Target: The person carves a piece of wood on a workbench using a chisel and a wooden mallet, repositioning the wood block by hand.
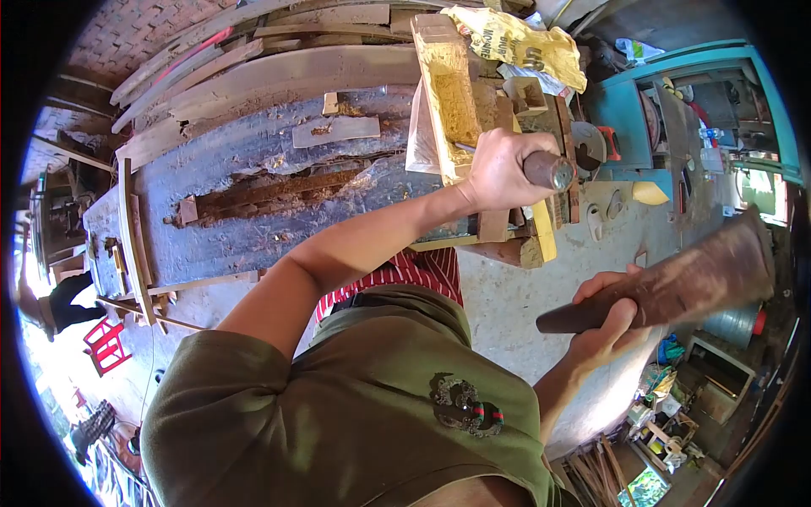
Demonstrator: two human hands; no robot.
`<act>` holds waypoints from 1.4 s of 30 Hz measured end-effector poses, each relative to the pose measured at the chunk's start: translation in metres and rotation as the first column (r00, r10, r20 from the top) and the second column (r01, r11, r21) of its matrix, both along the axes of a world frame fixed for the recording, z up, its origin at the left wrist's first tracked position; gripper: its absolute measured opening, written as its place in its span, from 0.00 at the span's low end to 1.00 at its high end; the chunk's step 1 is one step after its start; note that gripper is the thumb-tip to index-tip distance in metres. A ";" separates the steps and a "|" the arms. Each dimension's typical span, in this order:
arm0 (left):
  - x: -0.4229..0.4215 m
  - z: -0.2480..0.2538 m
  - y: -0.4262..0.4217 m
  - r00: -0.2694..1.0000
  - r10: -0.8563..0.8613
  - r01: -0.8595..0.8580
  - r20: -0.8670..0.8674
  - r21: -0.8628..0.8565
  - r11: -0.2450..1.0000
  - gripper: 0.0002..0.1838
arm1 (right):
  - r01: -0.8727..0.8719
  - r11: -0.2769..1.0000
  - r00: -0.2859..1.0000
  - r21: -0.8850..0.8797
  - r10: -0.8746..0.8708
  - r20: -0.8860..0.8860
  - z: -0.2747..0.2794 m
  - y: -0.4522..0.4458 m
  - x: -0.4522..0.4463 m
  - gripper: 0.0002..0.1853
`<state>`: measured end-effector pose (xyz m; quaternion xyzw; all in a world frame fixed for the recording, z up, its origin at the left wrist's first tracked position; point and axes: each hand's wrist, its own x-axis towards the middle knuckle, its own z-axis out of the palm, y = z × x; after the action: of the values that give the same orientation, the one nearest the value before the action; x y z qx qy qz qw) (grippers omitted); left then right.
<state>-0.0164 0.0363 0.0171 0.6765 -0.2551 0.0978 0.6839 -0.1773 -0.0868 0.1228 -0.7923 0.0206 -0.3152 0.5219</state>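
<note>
My left hand (507, 169) is closed around the thick, round handle of a chisel (547, 171), its worn butt end facing me. The thin blade, mostly hidden by the fingers, points left toward a hollowed yellowish wood block (446, 80). That block lies across the bench, a rough cavity cut along its length. Out to the right, my right hand (610, 317) grips the narrow end of a dark wooden mallet (701, 275). Its broad head is raised away from the chisel and slightly blurred.
The worn dark bench (253, 177) has a long rotted gap and a small flat board (336, 132) on it. Planks (279, 80) are stacked behind. A yellow sack (524, 46) lies beyond the block. At right stands a teal cabinet (621, 122); a red stool (107, 345) is at left.
</note>
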 end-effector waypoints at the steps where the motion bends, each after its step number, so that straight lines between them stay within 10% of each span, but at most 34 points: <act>1: 0.002 -0.001 -0.001 1.000 -0.001 0.001 -0.002 0.002 1.000 0.11 | 0.001 1.000 1.000 0.002 -0.001 -0.002 -0.003 0.004 0.001 0.22; 5: 0.007 -0.002 -0.003 0.997 0.054 -0.055 -0.062 -0.016 0.998 0.14 | -0.023 0.996 0.890 -0.084 -0.018 -0.456 -0.031 0.016 0.020 0.22; 8: 0.012 -0.002 0.000 0.996 0.076 -0.076 -0.047 -0.012 0.997 0.14 | -0.020 0.998 0.904 -0.060 -0.008 -0.427 -0.038 0.015 0.017 0.25; 10: 0.006 -0.005 -0.001 0.999 0.045 -0.045 -0.017 -0.008 0.999 0.15 | -0.058 0.991 0.993 0.119 0.070 -0.097 -0.039 0.019 0.012 0.21; 13: -0.003 -0.005 -0.003 0.996 0.050 -0.057 0.075 0.093 0.994 0.15 | 0.013 0.997 0.908 -0.081 -0.046 -0.416 -0.037 0.015 0.023 0.28; 19: 0.053 0.020 -0.015 0.977 0.040 -0.024 -0.210 0.078 0.997 0.18 | 0.055 0.997 0.890 0.050 -0.026 -0.455 -0.034 0.005 0.017 0.25; 28: 0.022 0.013 -0.010 0.999 0.000 0.000 -0.053 0.003 1.000 0.11 | 0.071 0.985 0.953 0.159 -0.020 -0.301 -0.038 0.002 0.010 0.22; 34: -0.012 -0.001 -0.017 0.995 -0.027 0.018 0.101 0.094 0.995 0.12 | 0.026 0.993 0.992 0.116 -0.039 0.118 -0.012 0.009 0.012 0.18; 37: -0.020 -0.004 -0.021 0.989 -0.014 -0.001 0.150 0.097 0.995 0.11 | -0.005 0.980 0.984 -0.200 -0.030 -0.173 -0.026 0.004 0.016 0.18; 38: -0.021 -0.009 -0.021 0.986 -0.004 -0.010 0.167 0.079 0.997 0.11 | 0.014 1.000 0.912 -0.021 -0.021 -0.409 -0.024 0.008 0.013 0.15; 42: -0.026 -0.009 -0.016 0.983 -0.001 -0.012 0.182 0.068 0.998 0.12 | 0.132 0.991 0.981 0.014 -0.129 -0.147 -0.024 0.009 0.002 0.17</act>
<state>-0.0426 0.0202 0.0077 0.6886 -0.3178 0.1522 0.6337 -0.1749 -0.0778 0.0990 -0.8040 0.1144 -0.2897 0.5065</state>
